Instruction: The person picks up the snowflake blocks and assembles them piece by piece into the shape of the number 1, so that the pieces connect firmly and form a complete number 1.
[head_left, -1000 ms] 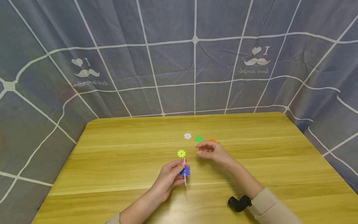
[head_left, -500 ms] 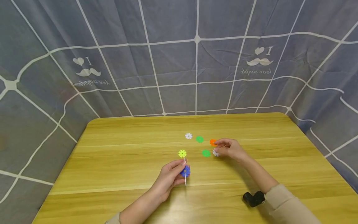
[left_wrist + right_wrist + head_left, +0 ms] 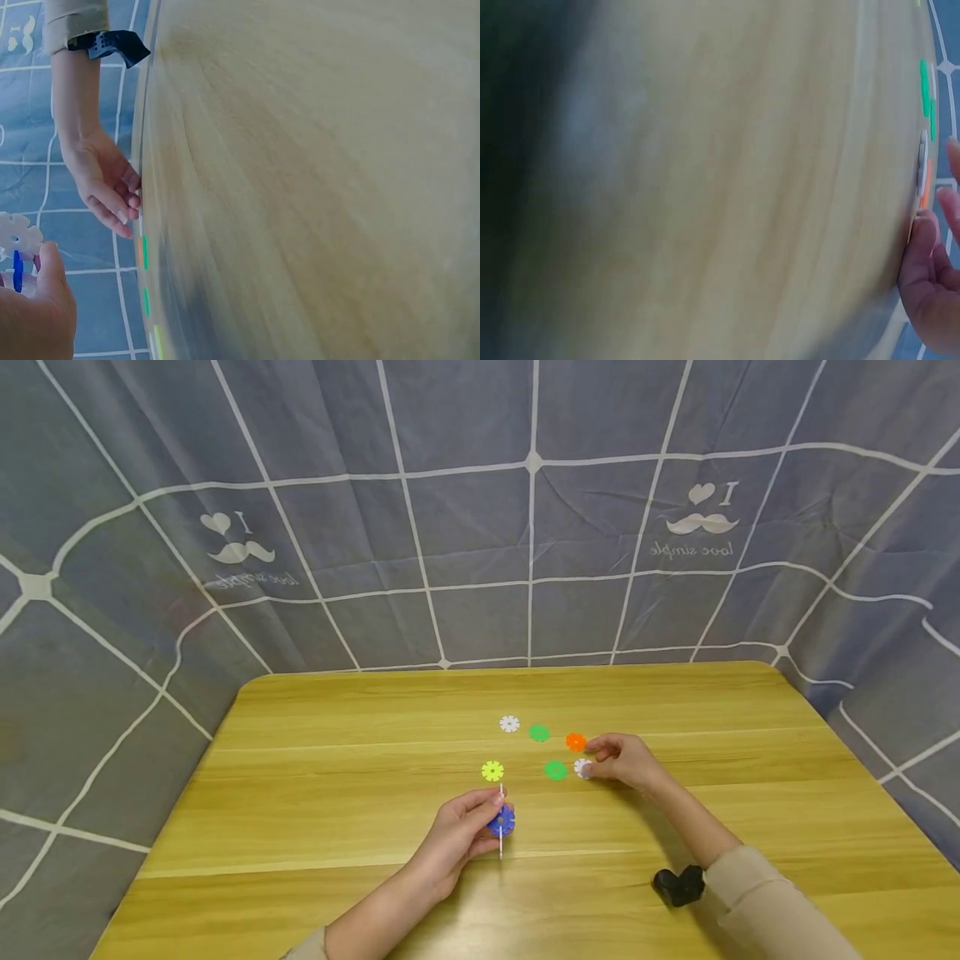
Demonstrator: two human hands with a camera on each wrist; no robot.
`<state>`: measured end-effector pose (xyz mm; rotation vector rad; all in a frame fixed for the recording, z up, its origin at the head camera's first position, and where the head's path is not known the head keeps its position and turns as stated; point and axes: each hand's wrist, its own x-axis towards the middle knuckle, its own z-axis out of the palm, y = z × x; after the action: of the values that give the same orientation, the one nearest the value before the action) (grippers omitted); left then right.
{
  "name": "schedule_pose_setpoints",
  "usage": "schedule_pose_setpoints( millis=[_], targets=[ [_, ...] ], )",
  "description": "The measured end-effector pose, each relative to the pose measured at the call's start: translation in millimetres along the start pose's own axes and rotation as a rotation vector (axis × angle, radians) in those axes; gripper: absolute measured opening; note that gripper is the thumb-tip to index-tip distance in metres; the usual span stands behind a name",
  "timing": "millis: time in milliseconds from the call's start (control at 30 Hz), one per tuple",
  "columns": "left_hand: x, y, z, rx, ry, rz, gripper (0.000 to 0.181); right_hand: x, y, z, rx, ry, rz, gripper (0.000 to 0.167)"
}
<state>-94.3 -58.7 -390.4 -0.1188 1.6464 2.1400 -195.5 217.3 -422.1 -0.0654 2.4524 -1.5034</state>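
Note:
My left hand (image 3: 450, 839) pinches a blue notched disc (image 3: 506, 821) joined crosswise with white discs (image 3: 501, 843). The left wrist view shows a white disc (image 3: 21, 234) and the blue disc (image 3: 18, 271) at the thumb of my left hand (image 3: 37, 315). On the table, a flat white disc (image 3: 582, 768) lies at the fingertips of my right hand (image 3: 630, 764), whose fingers are bent loosely. In the right wrist view my right hand (image 3: 934, 292) has its thumb on the table by the edge of a white disc (image 3: 922, 165); contact with it is unclear.
Flat on the wooden table (image 3: 337, 827) lie an orange disc (image 3: 576, 742), green discs (image 3: 539, 733) (image 3: 556, 770), a white disc (image 3: 509, 723) and a yellow disc (image 3: 492, 771). A black device (image 3: 678, 886) sits by the right sleeve. A grey curtain (image 3: 465, 543) stands behind.
My right hand has moved right from the middle to the white disc, bringing the nearer green disc and the orange disc into full view. My left hand keeps its grip on the joined discs.

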Motion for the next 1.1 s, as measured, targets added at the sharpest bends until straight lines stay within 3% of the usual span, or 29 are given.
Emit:
schedule_pose_setpoints(
  millis=[200, 333, 467, 900, 1100],
  targets=[
    [-0.3, -0.8, 1.8, 0.008, 0.004, -0.001, 0.049, 1.8, -0.2, 3.8, -0.188, 0.009, -0.065, 0.031],
    [-0.5, -0.5, 2.9, 0.016, -0.004, -0.006, 0.047, 5.6, 0.4, 7.6, -0.276, 0.037, -0.049, 0.025],
    [-0.8, -1.2, 3.3, 0.020, -0.005, -0.011, 0.046, 6.8, -0.2, 9.2, -0.298, 0.044, -0.025, 0.025],
    [-0.4, -3.3, 4.1, 0.040, -0.003, -0.010, 0.049, 5.2, -3.3, 5.4, -0.197, 0.035, -0.001, 0.020],
    [0.3, -3.5, 5.3, 0.048, -0.004, -0.006, 0.047, 5.7, -7.0, 4.2, -0.026, -0.021, 0.061, 0.023]
  ],
)
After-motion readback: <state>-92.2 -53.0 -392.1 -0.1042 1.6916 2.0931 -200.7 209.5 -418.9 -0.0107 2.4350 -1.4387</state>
